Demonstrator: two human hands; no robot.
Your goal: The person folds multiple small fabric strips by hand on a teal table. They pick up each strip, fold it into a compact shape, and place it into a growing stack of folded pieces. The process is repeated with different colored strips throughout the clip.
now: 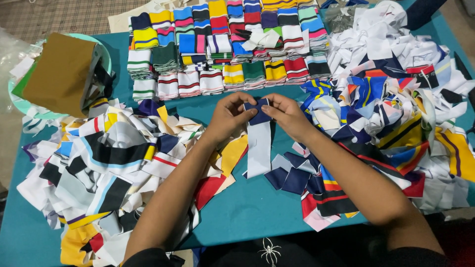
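My left hand (228, 116) and my right hand (285, 115) meet above the middle of the teal table (247, 207). Both pinch the navy top end of a knit fabric strip (259, 148), whose pale grey-white length hangs down onto the table toward me. The navy end looks folded between my thumbs and fingers. A loose heap of striped fabric pieces (106, 163) lies under my left forearm, and another heap (391, 113) spreads under and beyond my right forearm.
Neat folded stacks of striped knit bands (222, 44) fill the far middle of the table in rows. A pale green basin (29, 106) holding brown and dark fabric sits at the far left. Navy scraps (289, 179) lie by my right forearm.
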